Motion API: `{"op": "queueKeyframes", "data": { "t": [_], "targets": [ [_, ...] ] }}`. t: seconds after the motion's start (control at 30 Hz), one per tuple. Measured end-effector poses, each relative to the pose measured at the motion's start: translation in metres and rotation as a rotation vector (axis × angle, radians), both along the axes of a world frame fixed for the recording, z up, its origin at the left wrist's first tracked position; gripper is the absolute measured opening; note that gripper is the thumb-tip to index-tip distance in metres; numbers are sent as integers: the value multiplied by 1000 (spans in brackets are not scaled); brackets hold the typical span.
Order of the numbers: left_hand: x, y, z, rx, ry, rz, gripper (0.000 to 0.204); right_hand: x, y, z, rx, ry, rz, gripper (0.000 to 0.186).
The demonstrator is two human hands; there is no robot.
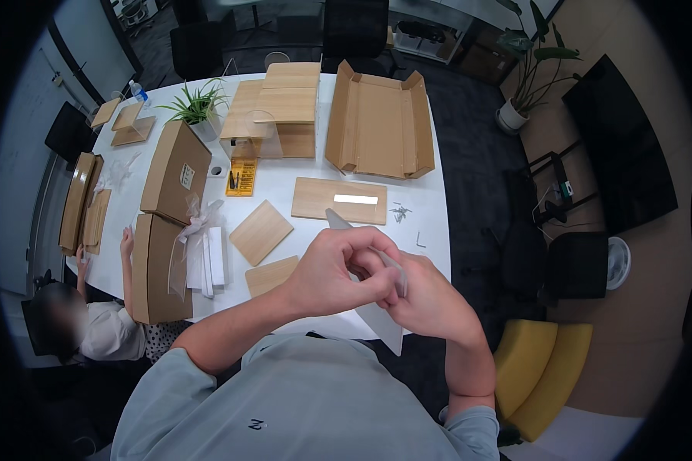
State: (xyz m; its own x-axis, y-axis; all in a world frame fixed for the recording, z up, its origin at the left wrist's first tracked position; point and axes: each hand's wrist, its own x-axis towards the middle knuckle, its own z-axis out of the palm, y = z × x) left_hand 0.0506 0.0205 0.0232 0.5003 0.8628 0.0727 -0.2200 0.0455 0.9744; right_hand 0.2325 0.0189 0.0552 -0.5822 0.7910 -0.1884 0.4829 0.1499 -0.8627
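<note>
Both my hands are raised over the near edge of the table, close together around a thin pale grey panel (384, 329) that stands tilted, nearly edge-on. My right hand (432, 300) wraps the panel from the right side. Across from it, my left hand (337, 275) has its fingers curled and thumb pressed in against the panel, beside the right fingers; what lies in that pinch is hidden. Beyond the hands lies a wood-grain board (315, 201) with a white strip (355, 199) on it. Small screws (400, 212) and a hex key (420, 240) are to its right.
Two wooden boards (261, 232) (272, 276) lie left of my hands. An open cardboard box (380, 115), a wooden shelf unit (288, 107), a yellow tool case (241, 178) and a potted plant (197, 107) stand farther back. Cardboard boxes (164, 265) separate me from a seated person (111, 330).
</note>
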Motion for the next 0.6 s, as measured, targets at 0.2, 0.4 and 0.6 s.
{"op": "queueKeyframes", "data": {
  "t": [0.2,0.4,0.6],
  "targets": [
    [1,0,0,-21,-3,-7,11,-1,0,0,2,-41,-13,23],
    [1,-1,1,-22,-11,-26,10,1,-1,-5,24,-56,-11,26],
    [5,-4,-4,-47,-113,32,15,1,-1,-9,112,-4,-45,47]
  ]
}}
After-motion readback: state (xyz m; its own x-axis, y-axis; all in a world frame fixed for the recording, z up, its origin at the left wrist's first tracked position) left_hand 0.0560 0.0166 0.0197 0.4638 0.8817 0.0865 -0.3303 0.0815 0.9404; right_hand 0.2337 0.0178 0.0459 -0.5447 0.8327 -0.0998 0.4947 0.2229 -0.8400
